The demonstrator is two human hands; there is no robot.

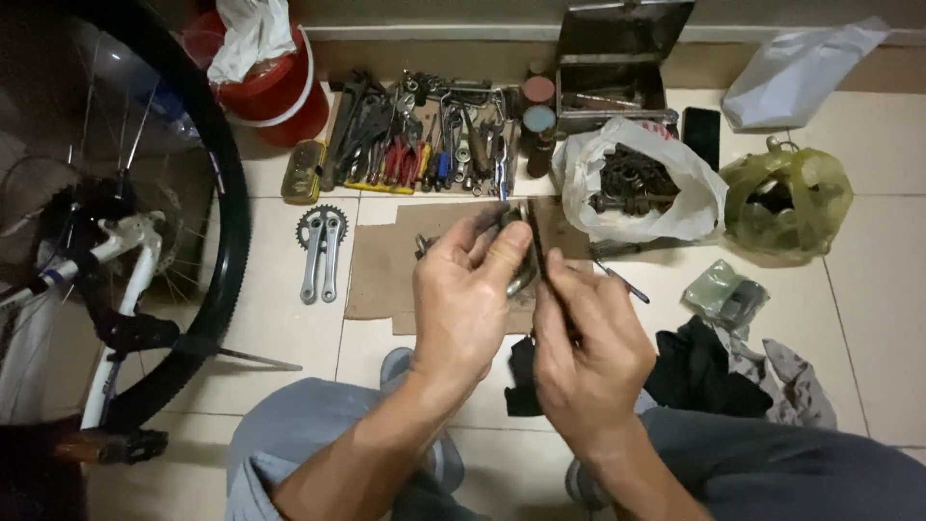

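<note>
Now your left hand [463, 289] grips a shiny, curved metal part [522, 275] over the brown cardboard [381, 270], and your right hand [588, 347] pinches a thin dark tool [536, 246] pointing up and away from you

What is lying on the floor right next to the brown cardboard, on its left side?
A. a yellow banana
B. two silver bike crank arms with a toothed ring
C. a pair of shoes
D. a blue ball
B: two silver crank arms with a toothed ring lie side by side on the tile, just left of the cardboard sheet.
</note>
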